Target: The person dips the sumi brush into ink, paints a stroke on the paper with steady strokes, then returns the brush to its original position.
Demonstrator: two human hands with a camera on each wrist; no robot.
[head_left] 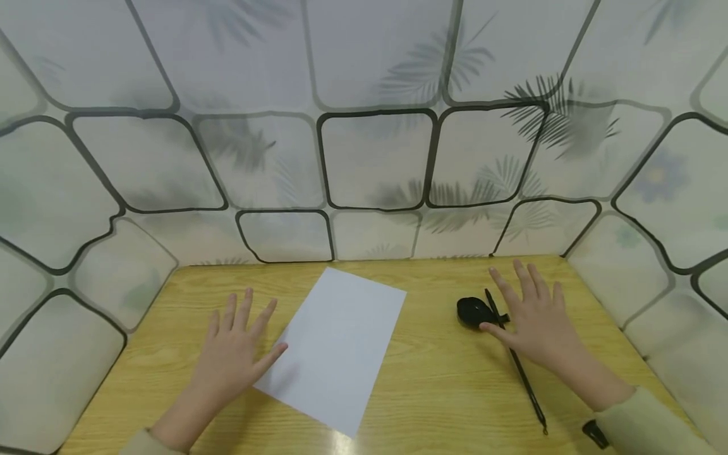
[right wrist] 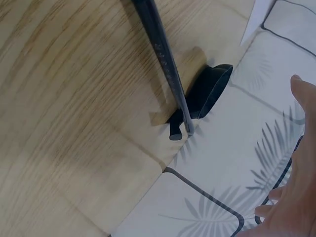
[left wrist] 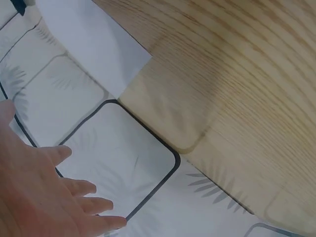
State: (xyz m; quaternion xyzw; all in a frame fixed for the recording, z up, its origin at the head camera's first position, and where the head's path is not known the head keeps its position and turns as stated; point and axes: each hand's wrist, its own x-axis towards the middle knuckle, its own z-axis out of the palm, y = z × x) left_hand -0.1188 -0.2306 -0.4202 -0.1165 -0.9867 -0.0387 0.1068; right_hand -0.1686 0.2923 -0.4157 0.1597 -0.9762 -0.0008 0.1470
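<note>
A white sheet of paper [head_left: 341, 347] lies at a slant on the wooden table. My left hand [head_left: 230, 351] is held over its left side with fingers spread, the thumb overlapping the paper's edge in the head view. To the right, a small black dish [head_left: 473, 312] with a short stub carries the far end of a slim black calligraphy brush [head_left: 523, 373]. The brush slopes toward me, with a tiny loop at its near end and faint lettering on its shaft. Spread beside them is my right hand [head_left: 537, 328], its thumb overlapping the dish and brush. Both hands hold nothing.
Pale padded-looking panels [head_left: 375, 161] with dark outlines and leaf prints rise behind the table [head_left: 432, 392] and along both sides. A small black object [head_left: 594, 434] shows at the right sleeve cuff [head_left: 643, 423].
</note>
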